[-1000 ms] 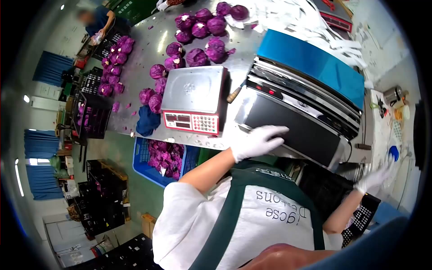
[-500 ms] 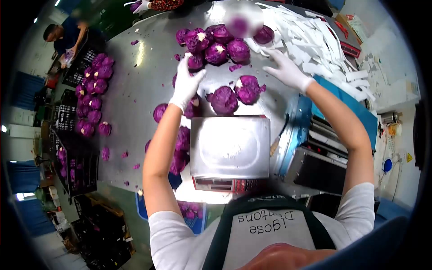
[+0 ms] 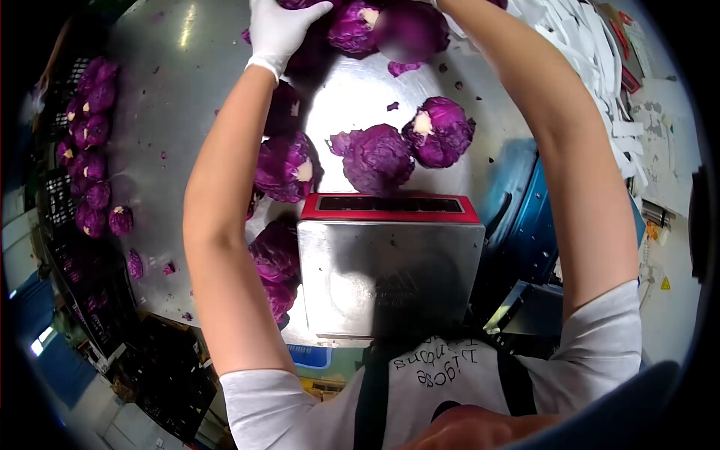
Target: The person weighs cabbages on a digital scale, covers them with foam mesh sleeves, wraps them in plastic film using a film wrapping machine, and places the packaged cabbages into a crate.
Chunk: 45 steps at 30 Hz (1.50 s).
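My left hand (image 3: 279,31), in a white glove, reaches to the top edge of the view beside the far purple cabbages. Its thumb is stretched apart; the fingertips are cut off, and I see nothing held. My right forearm (image 3: 525,71) extends past the top edge, so that hand is out of sight. Close to the hands are a cabbage with a pale stem (image 3: 352,30) and a blurred cabbage (image 3: 411,31). Nearer me lie a ragged cabbage (image 3: 377,159) and another cabbage (image 3: 440,132), just behind a red scale with a metal plate (image 3: 439,274).
More cabbages (image 3: 285,166) line the scale's left side under my left arm. Several others (image 3: 91,131) sit along the left edge of the metal table (image 3: 176,97), by black crates (image 3: 60,191). White strips (image 3: 574,45) pile up at the right, above a blue case (image 3: 534,217).
The view has tilted nearer, so the scale and close cabbages look larger. Both hands have reached farther up and away; the right one has left the view.
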{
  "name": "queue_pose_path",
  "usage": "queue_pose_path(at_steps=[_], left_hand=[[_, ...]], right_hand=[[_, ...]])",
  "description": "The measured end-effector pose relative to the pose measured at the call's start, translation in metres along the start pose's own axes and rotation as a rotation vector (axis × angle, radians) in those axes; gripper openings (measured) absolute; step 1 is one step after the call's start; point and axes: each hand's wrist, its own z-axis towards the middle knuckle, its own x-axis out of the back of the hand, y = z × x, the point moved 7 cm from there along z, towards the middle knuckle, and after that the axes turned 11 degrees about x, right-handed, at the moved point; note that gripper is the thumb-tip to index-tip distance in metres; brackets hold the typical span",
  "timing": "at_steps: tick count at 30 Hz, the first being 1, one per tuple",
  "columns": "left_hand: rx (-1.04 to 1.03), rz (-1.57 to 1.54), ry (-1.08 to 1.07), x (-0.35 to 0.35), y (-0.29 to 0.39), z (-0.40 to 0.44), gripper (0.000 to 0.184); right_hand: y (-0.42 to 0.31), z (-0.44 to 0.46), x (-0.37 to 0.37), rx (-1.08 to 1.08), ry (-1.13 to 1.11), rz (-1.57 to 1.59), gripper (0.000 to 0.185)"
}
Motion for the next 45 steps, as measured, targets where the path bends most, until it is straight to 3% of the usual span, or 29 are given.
queue_pose_path(at_steps=[1, 3, 4, 5, 7, 8, 9, 12, 15, 17, 18, 19, 22, 25, 27, 29, 33, 37, 39, 41, 43, 45], left_hand=[[0.023, 0.018, 0.044, 0.004, 0.007, -0.012, 0.089], [-0.011, 0.026, 0.023, 0.007, 0.027, -0.042, 0.085], [-0.058, 0.009, -0.035, 0.006, 0.025, -0.054, 0.084], [-0.102, -0.010, -0.090, 0.004, 0.019, -0.068, 0.083], [-0.145, 0.036, -0.197, -0.005, 0.027, -0.098, 0.083], [-0.095, 0.054, -0.248, -0.011, 0.023, -0.109, 0.084], [-0.015, 0.042, -0.306, -0.020, 0.010, -0.118, 0.084], [0.299, -0.140, -0.475, -0.044, -0.024, -0.139, 0.091], [0.447, -0.261, -0.484, -0.050, -0.050, -0.147, 0.103], [0.565, -0.171, -0.324, -0.030, -0.040, -0.157, 0.108], [0.519, -0.108, -0.292, -0.021, -0.032, -0.171, 0.111], [0.585, -0.472, -0.456, -0.019, 0.016, -0.195, 0.112], [0.438, 0.327, -0.470, -0.019, 0.004, -0.239, 0.101], [0.519, 0.037, -0.611, -0.030, -0.015, -0.230, 0.087], [0.573, -0.165, -0.541, -0.016, -0.007, -0.229, 0.073], [0.535, -0.329, -0.516, 0.011, 0.030, -0.235, 0.071], [0.410, -0.235, -0.410, 0.074, 0.101, -0.274, 0.069], [0.260, 0.138, -0.369, 0.103, 0.124, -0.340, 0.076], [0.308, 0.326, -0.361, 0.105, 0.118, -0.371, 0.083], [0.166, 0.363, -0.269, 0.108, 0.125, -0.383, 0.093], [0.208, 0.332, -0.343, 0.107, 0.125, -0.387, 0.109], [0.191, 0.230, -0.347, 0.105, 0.118, -0.384, 0.111]], right_hand=[[-0.007, -0.012, 0.007, -0.038, 0.047, 0.074, 0.090], [-0.011, -0.026, 0.020, 0.121, 0.303, 0.259, 0.089], [-0.013, -0.042, 0.036, 0.051, 0.438, -0.052, 0.086], [-0.005, -0.055, 0.040, 0.027, 0.639, 0.244, 0.079], [-0.033, -0.069, 0.066, 0.087, 0.551, 0.616, 0.071], [-0.021, -0.080, 0.064, -0.138, 0.610, 0.823, 0.065], [-0.020, -0.081, 0.061, -0.153, 0.415, 1.084, 0.058], [-0.042, -0.119, 0.093, -0.314, 0.331, 1.121, 0.049], [-0.088, -0.178, 0.132, -0.472, 0.387, 1.098, 0.044], [-0.086, -0.218, 0.146, -0.477, 0.249, 1.040, 0.066], [-0.096, -0.238, 0.153, -0.505, 0.253, 1.094, 0.061], [-0.110, -0.259, 0.159, -0.531, 0.260, 1.148, 0.057], [-0.132, -0.323, 0.158, -0.621, 0.384, 1.313, 0.061], [-0.146, -0.379, 0.133, -0.679, 0.445, 1.477, 0.066], [-0.160, -0.407, 0.115, -0.697, 0.426, 1.600, 0.070], [-0.170, -0.435, 0.097, -0.745, 0.445, 1.602, 0.073], [-0.193, -0.468, 0.084, -0.749, 0.454, 1.648, 0.066], [-0.201, -0.487, 0.073, -0.687, 0.432, 1.579, 0.064], [-0.211, -0.494, 0.072, -0.667, 0.388, 1.523, 0.061], [-0.219, -0.502, 0.073, -0.664, 0.351, 1.495, 0.061], [-0.226, -0.507, 0.074, -0.635, 0.311, 1.471, 0.061], [-0.230, -0.515, 0.074, -0.615, 0.271, 1.462, 0.061]])
